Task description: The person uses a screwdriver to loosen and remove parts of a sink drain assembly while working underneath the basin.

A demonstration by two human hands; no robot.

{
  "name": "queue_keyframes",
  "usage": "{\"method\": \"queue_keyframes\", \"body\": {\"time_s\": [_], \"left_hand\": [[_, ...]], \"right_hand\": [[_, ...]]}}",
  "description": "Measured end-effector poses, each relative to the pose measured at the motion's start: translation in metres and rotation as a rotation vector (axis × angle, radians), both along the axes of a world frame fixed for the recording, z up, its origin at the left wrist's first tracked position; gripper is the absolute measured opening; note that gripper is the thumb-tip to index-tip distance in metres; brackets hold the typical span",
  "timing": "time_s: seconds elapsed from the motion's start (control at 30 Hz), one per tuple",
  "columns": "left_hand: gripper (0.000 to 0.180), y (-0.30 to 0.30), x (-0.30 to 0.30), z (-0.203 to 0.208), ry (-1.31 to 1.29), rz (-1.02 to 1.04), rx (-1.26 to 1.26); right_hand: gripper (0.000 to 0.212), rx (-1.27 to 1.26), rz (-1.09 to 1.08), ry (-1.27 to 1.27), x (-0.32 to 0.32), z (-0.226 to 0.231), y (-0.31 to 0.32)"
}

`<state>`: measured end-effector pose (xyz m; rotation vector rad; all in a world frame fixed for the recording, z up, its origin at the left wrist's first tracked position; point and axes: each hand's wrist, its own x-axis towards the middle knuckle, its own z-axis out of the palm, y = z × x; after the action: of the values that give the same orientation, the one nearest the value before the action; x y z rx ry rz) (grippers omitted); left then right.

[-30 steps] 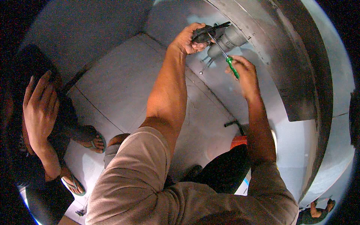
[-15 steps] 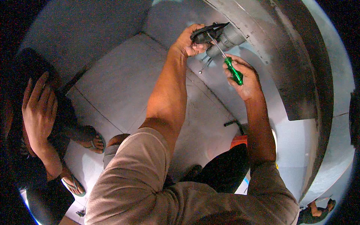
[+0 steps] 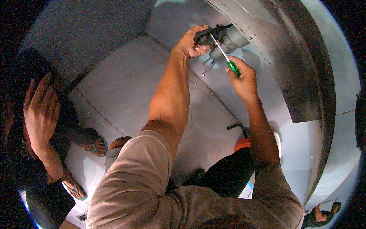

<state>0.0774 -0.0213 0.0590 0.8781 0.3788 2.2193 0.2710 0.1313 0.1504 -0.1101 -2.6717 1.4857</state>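
The right hand's fingers (image 3: 238, 63) have shifted on the green screwdriver handle (image 3: 233, 68) — its butt end, visible earlier, now hidden.

I see from my remote seat a screwdriver (image 3: 232, 67), green-handled and silver-shafted, with a black part (image 3: 202, 36) at its tip, a grey cylinder (image 3: 233, 40) beside it, a streaked dark-grey panel (image 3: 303, 76) to its right, and an orange-red object (image 3: 242, 143) and greyish-brown shirt (image 3: 133, 175) below it.

A plain taupe shirt (image 3: 183, 206) with short, hemmed sleeves (image 3: 133, 164) leaves both forearms (image 3: 167, 97) bare.
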Motion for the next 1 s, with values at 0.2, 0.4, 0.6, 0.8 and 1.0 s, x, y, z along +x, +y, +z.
{"method": "queue_keyframes", "body": {"time_s": [0.2, 0.4, 0.6, 0.8, 1.0], "left_hand": [[0.039, -0.001, 0.006, 0.003, -0.119, 0.067, 0.023], [0.041, -0.001, 0.007, 0.002, -0.118, 0.039, 0.062], [0.041, -0.012, 0.0, 0.001, 0.054, 0.002, 0.015], [0.04, 0.003, -0.003, -0.006, 0.05, -0.002, 0.077], [0.042, 0.003, -0.005, -0.009, 0.02, -0.004, -0.02]], "right_hand": [[0.035, -0.066, 0.049, 0.042, -0.002, 0.005, 0.001], [0.036, -0.394, 0.098, -0.135, 0.013, 0.021, -0.012], [0.032, 0.115, -0.147, 0.079, 0.015, 0.017, -0.04], [0.035, -0.265, -0.075, -0.02, 0.004, 0.004, 0.004], [0.037, 0.135, -0.066, 0.106, 0.01, 0.006, 0.0]]}}
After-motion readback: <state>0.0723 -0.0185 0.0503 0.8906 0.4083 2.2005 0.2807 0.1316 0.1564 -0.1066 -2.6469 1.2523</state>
